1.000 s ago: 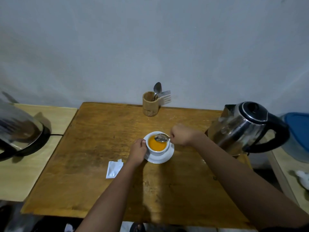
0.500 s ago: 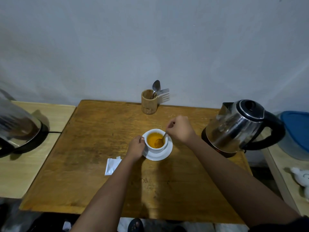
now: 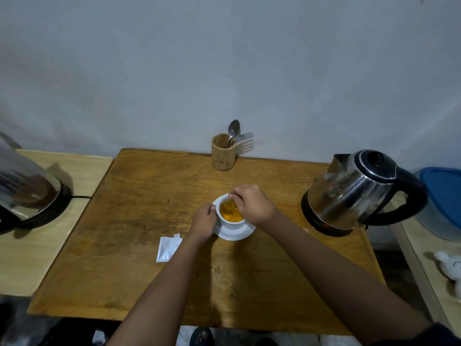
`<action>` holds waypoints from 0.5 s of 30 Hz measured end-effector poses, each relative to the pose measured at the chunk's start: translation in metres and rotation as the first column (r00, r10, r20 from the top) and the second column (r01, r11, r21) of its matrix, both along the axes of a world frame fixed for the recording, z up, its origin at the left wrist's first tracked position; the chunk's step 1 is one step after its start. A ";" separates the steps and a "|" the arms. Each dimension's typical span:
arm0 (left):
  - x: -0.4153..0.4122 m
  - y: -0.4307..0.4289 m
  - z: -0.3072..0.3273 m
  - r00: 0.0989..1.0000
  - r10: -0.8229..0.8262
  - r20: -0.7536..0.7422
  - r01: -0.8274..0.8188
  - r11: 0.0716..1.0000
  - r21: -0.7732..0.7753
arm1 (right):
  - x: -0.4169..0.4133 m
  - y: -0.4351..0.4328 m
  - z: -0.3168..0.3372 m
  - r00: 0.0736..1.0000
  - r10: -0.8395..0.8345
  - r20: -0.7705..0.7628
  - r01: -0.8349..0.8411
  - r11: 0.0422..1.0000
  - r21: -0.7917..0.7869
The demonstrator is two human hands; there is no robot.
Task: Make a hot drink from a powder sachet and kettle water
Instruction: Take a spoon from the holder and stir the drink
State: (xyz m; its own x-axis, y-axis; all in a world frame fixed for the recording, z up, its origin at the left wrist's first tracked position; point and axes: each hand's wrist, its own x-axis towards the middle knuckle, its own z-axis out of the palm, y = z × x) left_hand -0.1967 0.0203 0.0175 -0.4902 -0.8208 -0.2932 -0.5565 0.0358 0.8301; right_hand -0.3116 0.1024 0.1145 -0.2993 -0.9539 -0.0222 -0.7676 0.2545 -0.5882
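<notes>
Bench (image 3: pixel 139 221): kettle (image 3: pixel 354 193) at right, spout toward wall. Cup (image 3: pixel 230 222) on saucer (image 3: pixel 234 234) mid-bench. Left hand (image 3: pixel 203 222) fingers wrapped on cup's left side. Right hand (image 3: pixel 252 204) fingers pinched over drink; spoon hidden. Sachet (image 3: pixel 168 248) flat, torn end away, left of wrist.

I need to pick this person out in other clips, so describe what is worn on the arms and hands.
Both forearms are bare from wrist to elbow. The left hand and right hand wear no gloves; no ring, watch or bracelet shows on the wrists or fingers. Only a dark sleeve edge shows, at the right upper arm in the bottom right corner.
</notes>
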 end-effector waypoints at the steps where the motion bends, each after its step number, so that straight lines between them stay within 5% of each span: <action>1: 0.000 0.000 0.000 1.000 -0.001 -0.001 0.001 1.000 0.000 | 0.001 0.001 0.001 1.000 0.013 -0.001 -0.013 1.000 0.009; 15: 0.002 -0.004 -0.003 0.999 -0.040 0.001 0.040 0.999 -0.005 | -0.019 0.005 0.003 0.987 0.074 -0.143 -0.061 0.994 0.094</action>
